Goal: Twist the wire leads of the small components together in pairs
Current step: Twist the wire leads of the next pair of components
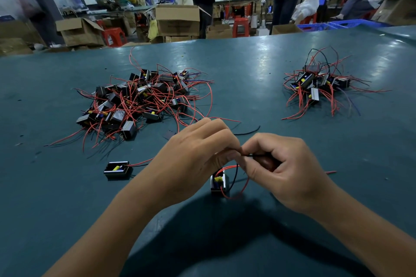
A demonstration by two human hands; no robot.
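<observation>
A small black component (218,183) with yellow and blue parts hangs just below my two hands, its red and black leads rising to my fingers. My left hand (193,159) pinches the leads from the left. My right hand (286,168) pinches a black lead (254,154) from the right, fingers curled over it. The fingertips of both hands meet at the wires. A second black component (117,170) lies flat on the table to the left, with a red lead running toward my left wrist.
On the green table (247,78), a large pile of components with red leads (137,101) lies at the left and a smaller pile (319,85) at the far right. Cardboard boxes, red stools and several people fill the room beyond the table's far edge.
</observation>
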